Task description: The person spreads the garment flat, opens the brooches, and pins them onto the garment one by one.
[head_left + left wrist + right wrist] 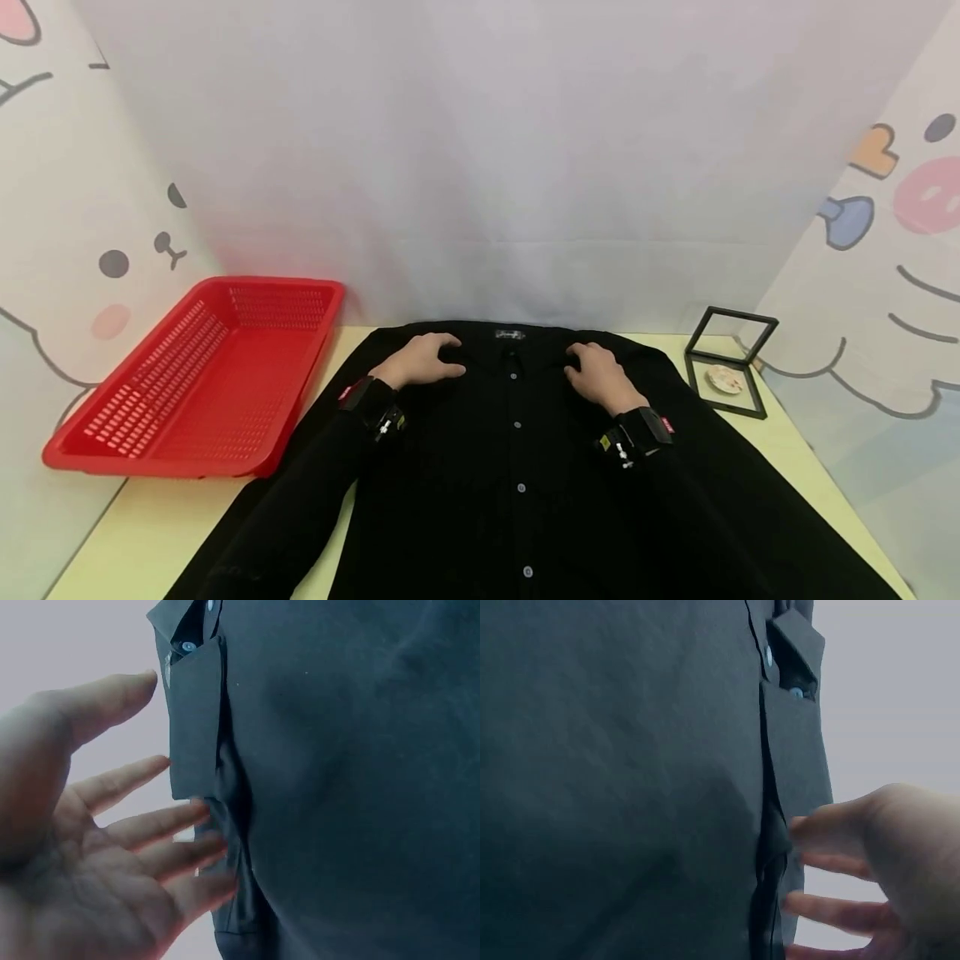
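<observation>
Black shirt (pixel 465 475) lay flat on the table (pixel 142 517), buttoned front up; I judged the spreading done, no fold made. Left hand (pixel 423 360) spread wide, holding nothing; right hand (pixel 602 378) curved loosely by the collar (pixel 538 352), no grip I could see.

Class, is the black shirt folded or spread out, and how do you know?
Spread out: the black shirt lies front up across the table, buttons running down its middle and sleeves slanting outward on both sides.

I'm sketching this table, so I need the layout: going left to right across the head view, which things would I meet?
Basket → left hand → label → right hand → frame.
</observation>
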### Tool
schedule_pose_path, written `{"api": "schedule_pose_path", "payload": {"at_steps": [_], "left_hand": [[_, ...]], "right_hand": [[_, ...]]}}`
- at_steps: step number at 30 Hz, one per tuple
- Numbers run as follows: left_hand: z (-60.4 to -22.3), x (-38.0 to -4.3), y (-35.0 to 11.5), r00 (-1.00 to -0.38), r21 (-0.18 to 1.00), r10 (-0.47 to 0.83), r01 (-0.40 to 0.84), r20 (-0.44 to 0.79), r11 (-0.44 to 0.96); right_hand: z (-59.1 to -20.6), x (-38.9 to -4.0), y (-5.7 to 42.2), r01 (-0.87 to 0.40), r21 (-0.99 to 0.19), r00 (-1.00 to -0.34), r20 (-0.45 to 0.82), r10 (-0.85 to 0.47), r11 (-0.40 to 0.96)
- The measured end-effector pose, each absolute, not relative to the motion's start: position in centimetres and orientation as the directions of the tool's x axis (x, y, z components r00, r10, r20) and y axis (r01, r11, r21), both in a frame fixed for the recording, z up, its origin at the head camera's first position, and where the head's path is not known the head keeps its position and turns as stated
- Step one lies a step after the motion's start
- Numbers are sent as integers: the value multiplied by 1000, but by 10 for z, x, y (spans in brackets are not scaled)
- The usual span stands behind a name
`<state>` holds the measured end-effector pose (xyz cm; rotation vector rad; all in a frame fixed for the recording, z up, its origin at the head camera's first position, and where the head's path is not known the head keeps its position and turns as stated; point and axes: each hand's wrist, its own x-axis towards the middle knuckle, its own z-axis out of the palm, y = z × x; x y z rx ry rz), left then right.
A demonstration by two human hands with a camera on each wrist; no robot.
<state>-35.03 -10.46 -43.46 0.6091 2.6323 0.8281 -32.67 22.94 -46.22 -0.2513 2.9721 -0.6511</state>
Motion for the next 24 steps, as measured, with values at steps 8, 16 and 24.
{"api": "schedule_pose_path", "payload": {"at_steps": [8, 16, 24], "left_hand": [[-438, -350, -97, -836, 551, 484, 284, -258, 785], [-444, -344, -86, -852, 478, 432, 259, -297, 839], [-447, -342, -77, -863, 447, 403, 244, -305, 861]], "right_hand": [[-466, -325, 228, -231, -487, -958, -37, -285, 842], [-470, -325, 230, -268, -453, -938, -77, -337, 850], [-464, -315, 223, -226, -527, -943, -92, -320, 819]]}}
